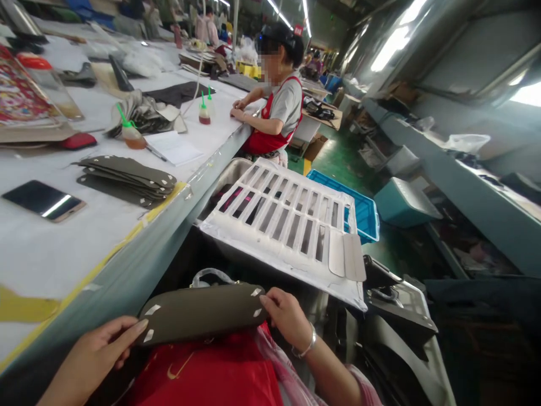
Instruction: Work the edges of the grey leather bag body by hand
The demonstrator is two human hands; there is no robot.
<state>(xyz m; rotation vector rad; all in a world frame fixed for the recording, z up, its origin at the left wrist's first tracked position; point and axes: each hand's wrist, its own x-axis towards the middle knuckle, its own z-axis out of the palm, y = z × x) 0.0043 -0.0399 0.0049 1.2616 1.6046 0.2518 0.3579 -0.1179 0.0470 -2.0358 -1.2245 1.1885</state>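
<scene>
A dark olive oblong panel with rounded ends spans the space between my hands, just above my red apron. Small white tabs show near both of its ends. My left hand pinches the left end between thumb and fingers. At the right end, my right hand, with a bracelet at the wrist, grips the edge the same way. On the table to the left lies a stack of similar olive panels with white tabs. A clear looped strip shows just behind the held panel.
A white slatted rack stands ahead, with a blue crate behind it. The table carries a phone, a glue bottle and a notebook. A co-worker sits farther along. Dark pieces fill a bin at right.
</scene>
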